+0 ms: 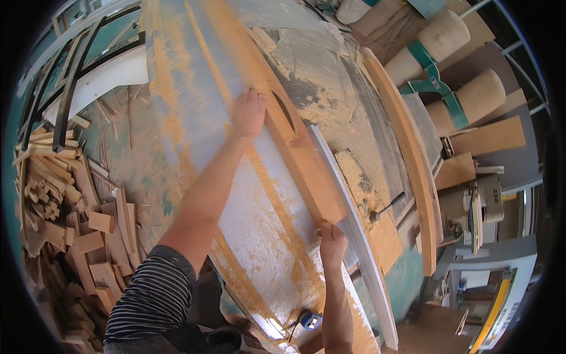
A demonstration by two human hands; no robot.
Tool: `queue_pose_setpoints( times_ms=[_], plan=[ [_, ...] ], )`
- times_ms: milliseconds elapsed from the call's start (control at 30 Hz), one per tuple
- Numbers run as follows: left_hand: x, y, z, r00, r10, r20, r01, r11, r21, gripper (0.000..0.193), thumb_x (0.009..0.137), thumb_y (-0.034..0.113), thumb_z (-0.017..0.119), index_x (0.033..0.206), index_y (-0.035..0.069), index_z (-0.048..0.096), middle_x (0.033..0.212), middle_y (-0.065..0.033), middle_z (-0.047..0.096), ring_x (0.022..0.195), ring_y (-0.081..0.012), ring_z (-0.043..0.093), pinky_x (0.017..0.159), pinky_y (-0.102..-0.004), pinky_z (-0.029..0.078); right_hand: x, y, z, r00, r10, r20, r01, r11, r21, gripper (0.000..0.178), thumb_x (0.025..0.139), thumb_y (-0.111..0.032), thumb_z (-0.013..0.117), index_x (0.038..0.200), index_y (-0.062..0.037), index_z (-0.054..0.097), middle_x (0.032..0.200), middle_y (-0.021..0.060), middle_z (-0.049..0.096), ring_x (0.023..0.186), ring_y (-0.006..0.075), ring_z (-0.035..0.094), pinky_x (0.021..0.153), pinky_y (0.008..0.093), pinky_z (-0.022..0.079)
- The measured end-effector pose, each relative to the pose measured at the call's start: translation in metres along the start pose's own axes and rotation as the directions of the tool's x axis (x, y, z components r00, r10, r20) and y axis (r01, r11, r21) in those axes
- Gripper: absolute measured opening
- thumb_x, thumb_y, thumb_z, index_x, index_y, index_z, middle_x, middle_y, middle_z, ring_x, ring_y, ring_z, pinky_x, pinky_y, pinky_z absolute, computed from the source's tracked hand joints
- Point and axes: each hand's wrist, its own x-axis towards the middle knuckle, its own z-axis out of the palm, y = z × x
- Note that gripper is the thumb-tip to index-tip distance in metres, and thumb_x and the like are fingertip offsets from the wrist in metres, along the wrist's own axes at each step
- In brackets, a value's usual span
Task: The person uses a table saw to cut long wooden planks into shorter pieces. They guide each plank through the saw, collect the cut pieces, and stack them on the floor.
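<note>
A long, thick wooden board [303,183] lies lengthwise on a pale metal machine table [265,206] streaked with sawdust. My left hand [248,113] is closed against the board's left edge, fingers bent onto it, partway along. At the board's near end my right hand [332,241] is closed, its bent fingers pressed on the corner. Beside the board's far part shows a dark, narrow curved slot [284,113]; what lies within it I cannot make out. A pale metal rail [354,236] runs close along the board's right side.
Another long timber [407,153] lies at the right. A black-handled tool [389,206] rests on sawdust-covered boards. A blue tape measure [311,320] sits near my right forearm. Offcuts [53,177] are piled at left by a black metal frame [76,76]. Dust bags [471,94] stand far right.
</note>
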Motion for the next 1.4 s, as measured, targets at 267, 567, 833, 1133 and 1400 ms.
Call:
queue_pose_setpoints(
  times_ms=[267,567,833,1133,1400],
  plan=[
    [-0.088,0.017,-0.026,0.962,0.214,0.167,-0.182,0.965,-0.189,0.042,0.095,0.024,0.061,0.123,-0.007,0.053,0.124,-0.0283,0.056,0.115,-0.0461,0.053,0.102,-0.0531,0.040,0.011,-0.006,-0.002,0.993,0.064,0.100,-0.054,0.994,-0.100,0.044,0.095,-0.043,0.055,0.094,-0.0045,0.076,0.079,0.0149,0.073,0.080,0.0313,0.072,0.075,0.0411,0.053],
    [-0.218,0.168,-0.077,0.868,0.270,0.417,-0.124,0.931,-0.344,0.086,0.070,0.025,0.088,0.134,-0.009,0.041,0.142,-0.0330,0.034,0.133,-0.0521,0.036,0.112,-0.0570,0.032,0.016,-0.009,-0.006,0.997,0.054,0.055,-0.041,0.976,-0.214,0.041,0.091,-0.044,0.061,0.087,-0.0071,0.077,0.075,0.0162,0.071,0.075,0.0342,0.071,0.071,0.0430,0.054],
    [-0.228,0.171,-0.063,0.875,0.220,0.430,-0.116,0.960,-0.256,0.082,0.072,0.031,0.089,0.128,-0.006,0.042,0.141,-0.0329,0.032,0.132,-0.0535,0.035,0.110,-0.0580,0.036,0.023,0.003,-0.018,0.961,-0.275,-0.018,0.258,0.921,-0.293,0.027,0.087,-0.036,0.067,0.084,-0.0109,0.076,0.076,0.0164,0.069,0.071,0.0372,0.068,0.067,0.0479,0.053],
    [-0.226,0.178,-0.068,0.877,0.229,0.422,-0.166,0.970,-0.180,0.086,0.073,0.043,0.087,0.126,-0.008,0.043,0.143,-0.0330,0.031,0.129,-0.0511,0.040,0.109,-0.0556,0.040,0.064,0.015,-0.068,0.602,-0.798,-0.003,0.721,0.546,-0.427,0.025,0.073,-0.007,0.078,0.096,-0.0114,0.073,0.100,0.0072,0.064,0.095,0.0302,0.061,0.080,0.0425,0.051],
    [-0.225,0.175,-0.068,0.848,0.192,0.494,-0.176,0.981,-0.079,0.097,0.075,0.053,0.083,0.134,-0.011,0.041,0.147,-0.0364,0.031,0.137,-0.0529,0.035,0.113,-0.0535,0.038,0.087,0.019,-0.063,0.485,-0.868,0.107,0.798,0.389,-0.461,0.019,0.079,-0.012,0.067,0.097,-0.0166,0.073,0.101,0.0036,0.063,0.091,0.0264,0.061,0.078,0.0406,0.051]
  ],
)
